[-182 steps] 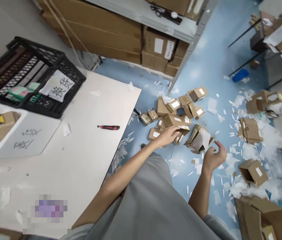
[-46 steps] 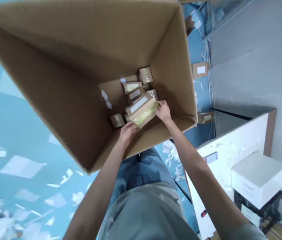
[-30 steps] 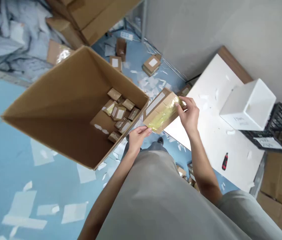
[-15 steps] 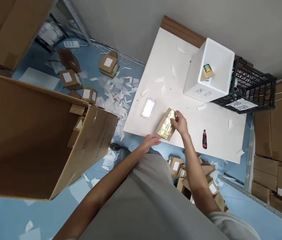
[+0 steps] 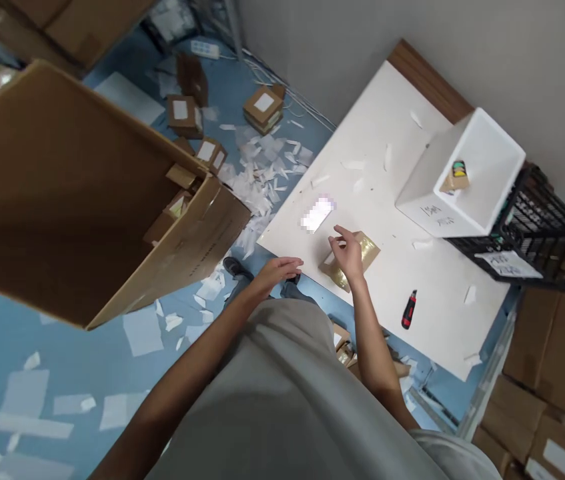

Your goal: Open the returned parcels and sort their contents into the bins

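A small brown cardboard box [image 5: 368, 248] with shiny tape across it lies on the white table [image 5: 382, 180] near the front edge. Over the box is my right hand [image 5: 347, 255], its fingers apart and holding nothing I can see; it hides part of the box, and whether it touches is unclear. My left hand [image 5: 278, 272] hovers just off the table's edge, fingers stretched out, holding nothing. A white paper-like item [image 5: 318, 213], blurred by pixels, lies beyond my right hand. To the right rests a red and black utility knife [image 5: 409, 310].
A white bin [image 5: 427, 203] with a small packet [image 5: 456, 177] in it stands beside a black crate [image 5: 552, 230]. At left is a large open carton [image 5: 177, 257]. Paper scraps [image 5: 257, 183] and small boxes [image 5: 263, 103] litter the blue floor. Stacked cartons [image 5: 537, 347] stand at right.
My right hand has come off its grip on the box's edge and now sits over it. My left hand has drawn away from the box. The box has turned, and the view has shifted.
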A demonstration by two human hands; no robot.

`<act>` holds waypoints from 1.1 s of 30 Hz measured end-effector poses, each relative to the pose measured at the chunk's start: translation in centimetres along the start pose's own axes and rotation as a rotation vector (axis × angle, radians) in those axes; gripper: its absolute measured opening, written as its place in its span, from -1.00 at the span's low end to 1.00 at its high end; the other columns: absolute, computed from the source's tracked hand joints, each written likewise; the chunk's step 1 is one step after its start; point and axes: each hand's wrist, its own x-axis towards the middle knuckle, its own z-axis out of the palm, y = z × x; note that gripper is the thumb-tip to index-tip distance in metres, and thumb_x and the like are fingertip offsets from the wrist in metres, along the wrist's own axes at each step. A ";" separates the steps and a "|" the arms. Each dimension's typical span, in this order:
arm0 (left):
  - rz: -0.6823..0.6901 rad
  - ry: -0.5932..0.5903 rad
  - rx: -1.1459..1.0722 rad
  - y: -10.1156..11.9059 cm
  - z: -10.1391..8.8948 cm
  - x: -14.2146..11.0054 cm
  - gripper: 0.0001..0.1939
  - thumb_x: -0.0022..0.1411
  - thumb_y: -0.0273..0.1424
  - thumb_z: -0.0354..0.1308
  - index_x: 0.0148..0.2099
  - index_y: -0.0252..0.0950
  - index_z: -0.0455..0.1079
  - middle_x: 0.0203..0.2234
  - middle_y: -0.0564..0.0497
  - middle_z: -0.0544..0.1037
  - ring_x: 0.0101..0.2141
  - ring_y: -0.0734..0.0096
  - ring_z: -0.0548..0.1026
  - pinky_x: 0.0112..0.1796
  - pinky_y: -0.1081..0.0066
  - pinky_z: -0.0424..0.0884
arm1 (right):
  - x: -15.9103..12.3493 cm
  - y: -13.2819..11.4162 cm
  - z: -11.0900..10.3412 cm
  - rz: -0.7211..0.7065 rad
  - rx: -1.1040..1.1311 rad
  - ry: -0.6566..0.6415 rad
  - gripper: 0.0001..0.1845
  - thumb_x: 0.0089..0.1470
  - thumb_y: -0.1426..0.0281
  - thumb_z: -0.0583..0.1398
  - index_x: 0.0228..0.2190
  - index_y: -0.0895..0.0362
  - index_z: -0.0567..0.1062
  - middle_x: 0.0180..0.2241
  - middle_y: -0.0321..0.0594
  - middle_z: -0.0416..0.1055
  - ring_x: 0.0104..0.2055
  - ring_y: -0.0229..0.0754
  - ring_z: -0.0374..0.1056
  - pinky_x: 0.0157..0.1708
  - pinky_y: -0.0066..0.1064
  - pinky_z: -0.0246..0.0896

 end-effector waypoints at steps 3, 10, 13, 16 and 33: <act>0.084 0.134 -0.121 1.2 -5.1 -2.3 -0.52 0.09 -0.10 0.66 -0.02 -0.24 0.75 0.16 -0.26 0.75 0.06 0.01 0.73 0.20 0.12 0.59 | 1.0 -4.1 3.4 -0.088 0.008 -0.110 -0.46 0.40 0.09 0.22 0.24 0.07 0.62 0.32 0.05 0.61 0.16 0.07 0.61 0.12 -0.10 0.61; 0.231 0.371 -0.335 1.4 -18.0 -8.0 -0.47 0.12 -0.08 0.64 0.06 -0.23 0.74 0.20 -0.25 0.73 0.13 -0.04 0.72 0.24 0.10 0.58 | 3.5 -12.9 13.1 -0.207 -0.014 -0.341 -0.45 0.34 0.01 0.25 0.14 0.10 0.67 0.21 0.10 0.68 0.10 0.09 0.65 0.08 -0.06 0.64; 0.240 0.428 -0.401 1.1 -23.1 -9.8 -0.50 0.15 -0.11 0.61 0.07 -0.21 0.73 0.22 -0.26 0.72 0.16 -0.04 0.71 0.25 0.10 0.58 | 4.3 -16.4 17.8 -0.243 -0.045 -0.418 -0.45 0.33 -0.01 0.27 0.12 0.11 0.68 0.20 0.11 0.68 0.09 0.10 0.66 0.12 -0.04 0.64; 0.225 0.461 -0.436 1.1 -28.0 -10.8 -0.53 0.18 -0.11 0.59 0.07 -0.21 0.72 0.22 -0.24 0.72 0.16 -0.03 0.71 0.27 0.09 0.57 | 5.0 -19.8 22.7 -0.233 -0.102 -0.473 -0.47 0.35 -0.01 0.29 0.10 0.10 0.69 0.19 0.08 0.70 0.10 0.11 0.67 0.20 0.00 0.61; 0.083 0.752 -0.707 -2.5 -52.4 -1.2 -0.74 0.28 -0.41 0.42 0.01 -0.32 0.60 -0.01 -0.20 0.76 -0.13 0.34 0.72 0.14 0.25 0.61 | 10.4 -29.3 45.4 -0.181 -0.406 -0.762 -0.65 0.44 0.35 0.31 0.17 0.15 0.69 0.16 0.00 0.73 0.22 0.04 0.67 0.35 -0.17 0.50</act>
